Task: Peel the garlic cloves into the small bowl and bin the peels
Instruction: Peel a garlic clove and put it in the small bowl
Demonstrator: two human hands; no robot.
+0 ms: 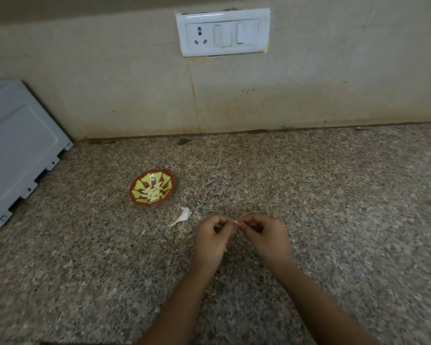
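Garlic clove (236, 222), small and pale, sits just below the middle of the head view, pinched between the fingertips of both hands above the speckled stone counter (334, 195). The left hand (210, 239) has its fingers curled in and nips one end. The right hand (264, 236) meets it from the other side with thumb and forefinger closed narrowly on the tip. So little of the garlic clove shows that I cannot tell how much skin is on it.

It looks very light and firm under a dry, papery skin that should tear and flake easily. Once bare, the flesh will probably be smooth and a little slippery. The best hold is likely on the two ends, with a nail working at the skin's edge and no squeeze on the middle.

Left of the hands and a little higher lies a white garlic stem (183, 216) with husk on it. Higher again stands the small bowl (132, 192), red-rimmed with a green pattern, holding a heap of peeled cloves (153, 191). Pale peel flakes (294, 241) dot the counter around the hands, so binning is not yet done. No bin is in view.

A grey appliance (18, 150) fills the left edge, and a white switch plate (223, 32) hangs at the top centre.
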